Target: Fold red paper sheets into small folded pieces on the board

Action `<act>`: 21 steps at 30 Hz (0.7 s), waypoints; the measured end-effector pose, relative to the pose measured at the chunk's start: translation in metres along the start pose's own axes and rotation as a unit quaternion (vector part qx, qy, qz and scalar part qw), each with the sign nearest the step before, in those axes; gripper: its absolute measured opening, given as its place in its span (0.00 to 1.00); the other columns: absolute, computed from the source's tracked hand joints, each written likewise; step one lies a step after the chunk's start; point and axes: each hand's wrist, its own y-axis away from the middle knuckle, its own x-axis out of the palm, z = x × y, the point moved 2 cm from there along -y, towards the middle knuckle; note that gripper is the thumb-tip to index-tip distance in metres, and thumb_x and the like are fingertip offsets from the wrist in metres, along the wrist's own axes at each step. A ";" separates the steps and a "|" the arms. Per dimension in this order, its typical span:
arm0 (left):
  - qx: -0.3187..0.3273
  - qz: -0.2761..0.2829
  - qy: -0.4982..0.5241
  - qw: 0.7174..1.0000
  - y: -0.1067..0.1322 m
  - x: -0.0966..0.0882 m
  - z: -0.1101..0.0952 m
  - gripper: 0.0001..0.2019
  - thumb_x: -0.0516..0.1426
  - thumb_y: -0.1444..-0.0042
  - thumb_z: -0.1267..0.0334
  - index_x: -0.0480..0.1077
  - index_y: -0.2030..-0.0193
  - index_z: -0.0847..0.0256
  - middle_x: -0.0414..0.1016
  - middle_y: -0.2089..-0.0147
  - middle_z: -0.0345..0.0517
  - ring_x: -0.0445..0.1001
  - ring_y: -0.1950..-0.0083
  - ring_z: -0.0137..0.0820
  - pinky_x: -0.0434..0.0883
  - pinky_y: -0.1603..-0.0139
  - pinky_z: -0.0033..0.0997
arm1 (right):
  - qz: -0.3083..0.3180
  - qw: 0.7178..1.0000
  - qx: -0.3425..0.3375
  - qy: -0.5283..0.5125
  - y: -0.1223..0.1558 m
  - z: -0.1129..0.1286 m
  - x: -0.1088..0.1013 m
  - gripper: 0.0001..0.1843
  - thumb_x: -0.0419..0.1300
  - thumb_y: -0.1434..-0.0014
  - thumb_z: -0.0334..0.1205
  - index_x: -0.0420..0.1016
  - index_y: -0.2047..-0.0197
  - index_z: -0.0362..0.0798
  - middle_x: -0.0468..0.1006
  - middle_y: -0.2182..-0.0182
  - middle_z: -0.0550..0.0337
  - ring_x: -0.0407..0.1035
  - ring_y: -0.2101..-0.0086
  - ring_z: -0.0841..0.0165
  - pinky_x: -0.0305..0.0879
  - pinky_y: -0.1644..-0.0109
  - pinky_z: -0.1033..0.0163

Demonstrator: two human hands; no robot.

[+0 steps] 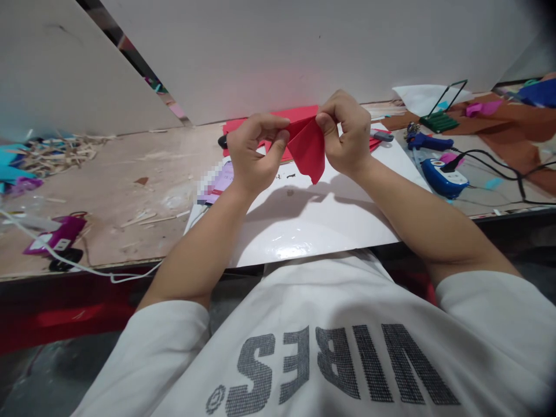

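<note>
The left hand and right hand pinch a folded red paper between thumbs and fingers, raised over a white board. The board's wide front runs between the forearms; a phone lies by its left edge.

Near-edge glare and soft shadows mark the white board.

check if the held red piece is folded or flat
Not flat, apparently folded: the red piece hangs from left hand and right hand, a diagonal edge crossing it.
</note>
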 end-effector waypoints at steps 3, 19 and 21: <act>-0.003 -0.007 0.000 1.000 0.002 -0.001 0.002 0.23 0.65 0.14 0.31 0.85 0.36 0.48 0.88 0.45 0.49 0.93 0.41 0.47 0.93 0.30 0.63 | -0.005 1.000 -0.020 0.022 0.001 -0.003 0.002 0.38 0.39 0.13 0.81 0.66 0.61 0.62 0.83 0.62 0.49 0.77 0.60 0.51 0.79 0.50 0.39; -0.033 -0.054 -0.011 0.998 -0.007 0.007 -0.018 0.31 0.64 0.17 0.24 0.74 0.27 0.45 0.82 0.49 0.45 0.94 0.40 0.47 0.92 0.33 0.61 | -0.001 0.997 -0.045 0.070 0.009 -0.014 0.004 0.39 0.36 0.10 0.73 0.79 0.55 0.61 0.83 0.59 0.47 0.77 0.57 0.50 0.81 0.46 0.39; -0.042 -0.061 0.006 0.997 -0.007 0.007 -0.015 0.31 0.65 0.19 0.23 0.74 0.29 0.44 0.82 0.48 0.46 0.93 0.40 0.48 0.91 0.32 0.61 | -0.004 0.996 -0.047 0.076 0.009 -0.012 0.003 0.40 0.35 0.11 0.75 0.78 0.55 0.62 0.82 0.61 0.48 0.77 0.58 0.49 0.80 0.47 0.39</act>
